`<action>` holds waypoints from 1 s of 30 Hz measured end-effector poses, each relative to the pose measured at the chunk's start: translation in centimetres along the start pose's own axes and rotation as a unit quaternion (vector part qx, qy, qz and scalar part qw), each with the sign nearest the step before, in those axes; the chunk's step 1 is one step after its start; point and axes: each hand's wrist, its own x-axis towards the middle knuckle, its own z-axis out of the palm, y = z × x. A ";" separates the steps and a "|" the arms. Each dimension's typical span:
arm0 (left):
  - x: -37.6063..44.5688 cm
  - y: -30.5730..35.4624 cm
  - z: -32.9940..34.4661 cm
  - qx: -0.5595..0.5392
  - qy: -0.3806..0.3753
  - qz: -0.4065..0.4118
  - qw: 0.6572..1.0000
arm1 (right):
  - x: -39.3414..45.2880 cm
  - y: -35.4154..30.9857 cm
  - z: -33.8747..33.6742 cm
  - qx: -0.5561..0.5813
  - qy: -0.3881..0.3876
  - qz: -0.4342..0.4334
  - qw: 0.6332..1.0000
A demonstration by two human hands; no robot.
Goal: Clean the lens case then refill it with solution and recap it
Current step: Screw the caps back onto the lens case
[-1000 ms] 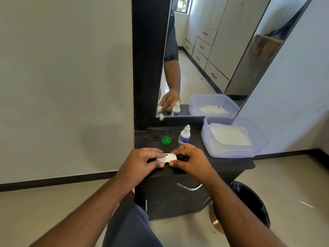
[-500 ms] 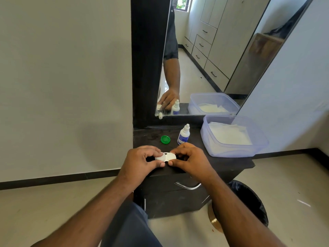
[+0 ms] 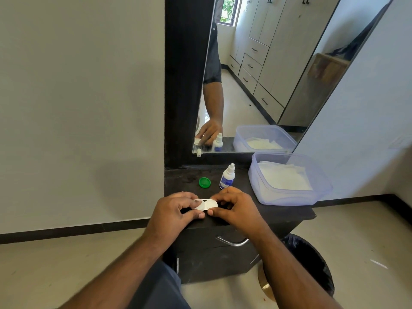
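Observation:
A small white lens case sits between both hands, just above the front part of the dark cabinet top. My left hand pinches its left end, where a white cap seems to sit under the fingertips. My right hand grips its right end with thumb and fingers. A loose green cap lies farther back on the cabinet top. Next to it stands a small white solution bottle with a blue label, its nozzle cap on.
A clear plastic tub holding white tissues stands at the right of the cabinet top. A tall mirror rises behind. A bin lined with a black bag stands on the floor at the right. A metal drawer handle juts out below.
Both hands have stayed on the case with only small finger shifts at its left end. The green cap, bottle and tub have not moved.

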 end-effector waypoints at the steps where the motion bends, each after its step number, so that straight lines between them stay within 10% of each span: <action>1: 0.0 -0.1 0.0 -0.001 -0.003 -0.004 1.000 | 0.0 0.0 0.0 0.000 0.000 0.001 1.000; 12: 0.6 -0.8 -2.0 -0.062 -0.099 -0.051 0.992 | 0.0 0.2 0.1 0.019 0.010 -0.013 1.000; 30: 0.4 -0.1 -0.7 0.025 -0.031 -0.023 0.999 | 0.1 0.3 0.1 0.004 0.003 -0.013 1.000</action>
